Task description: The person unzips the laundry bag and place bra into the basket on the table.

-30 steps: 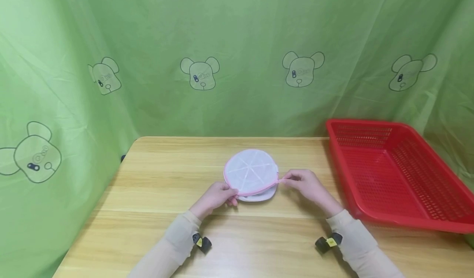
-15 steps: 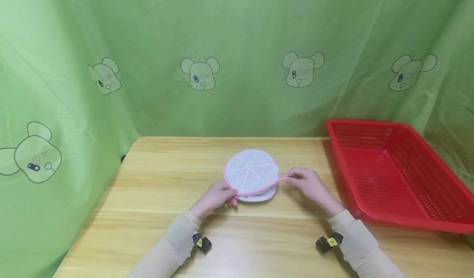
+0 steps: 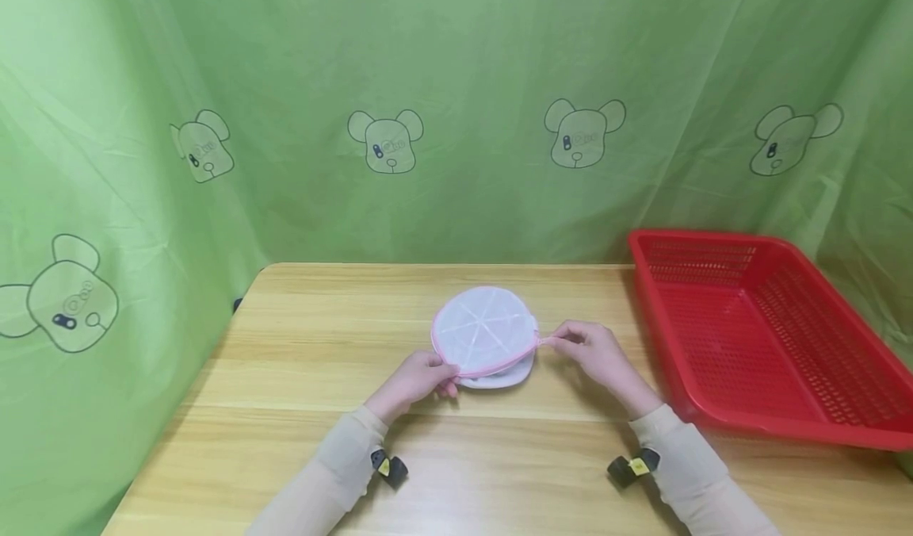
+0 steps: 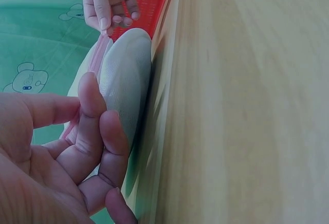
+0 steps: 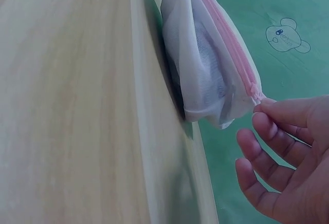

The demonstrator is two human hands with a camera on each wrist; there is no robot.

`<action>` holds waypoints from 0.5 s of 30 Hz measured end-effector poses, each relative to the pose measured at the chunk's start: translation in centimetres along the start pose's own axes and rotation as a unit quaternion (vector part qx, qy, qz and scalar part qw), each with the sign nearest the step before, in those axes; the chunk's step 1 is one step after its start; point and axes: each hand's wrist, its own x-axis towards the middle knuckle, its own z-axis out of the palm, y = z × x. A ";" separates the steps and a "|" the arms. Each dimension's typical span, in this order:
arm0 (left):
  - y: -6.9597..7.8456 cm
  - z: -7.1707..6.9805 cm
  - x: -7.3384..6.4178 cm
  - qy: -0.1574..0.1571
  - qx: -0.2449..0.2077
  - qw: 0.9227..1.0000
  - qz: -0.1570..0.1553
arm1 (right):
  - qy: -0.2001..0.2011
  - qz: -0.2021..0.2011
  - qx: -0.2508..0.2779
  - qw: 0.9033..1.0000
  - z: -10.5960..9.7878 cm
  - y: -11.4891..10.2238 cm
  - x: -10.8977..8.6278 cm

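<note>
A round white mesh laundry bag [image 3: 482, 330] with a pink zipper [image 5: 231, 44] lies at the middle of the table, its top panel marked by white seams that cross like spokes. My left hand [image 3: 421, 377] pinches the bag's near-left rim between thumb and index finger. At the right end of the zipper, my right hand [image 3: 588, 350] pinches a small pink tab, with its other fingers loosely bent in the right wrist view. The zipper teeth look closed along the stretch seen there. The lower layer of mesh [image 4: 126, 75] bulges out below the zipper.
A large red plastic basket [image 3: 681, 361] with perforated walls stands on the right of the wooden table [image 3: 321, 322], near my right forearm. A green curtain [image 3: 471, 203] with bear-head prints hangs behind the table and along its sides.
My right hand has shifted slightly away from me with the pink tab, which is now drawn out more level. The left hand and the bag have stayed almost still.
</note>
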 end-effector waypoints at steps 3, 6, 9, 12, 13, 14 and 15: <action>0.0 0.0 0.0 0.000 0.000 1.000 -0.001 | 0.009 -0.005 -0.004 1.000 0.0 0.0 0.0; -0.1 0.1 0.1 0.001 0.001 1.000 -0.001 | 0.015 -0.011 -0.008 1.000 0.0 -0.1 0.0; -0.1 0.0 0.1 0.001 0.004 1.000 0.001 | 0.015 -0.010 -0.007 1.000 0.0 -0.2 -0.1; -0.1 0.0 0.1 0.002 0.007 1.000 0.003 | 0.010 -0.004 -0.005 1.000 0.0 -0.2 -0.1; -0.1 -0.1 0.1 0.001 0.008 1.000 0.004 | 0.008 -0.002 -0.003 1.000 0.0 -0.2 -0.1; -0.1 -0.1 0.0 0.000 0.007 1.000 0.005 | 0.007 0.000 -0.003 1.000 0.0 -0.2 0.0; -0.1 -0.1 0.0 -0.001 0.008 1.000 0.006 | 0.005 0.001 -0.003 1.000 0.0 -0.2 0.0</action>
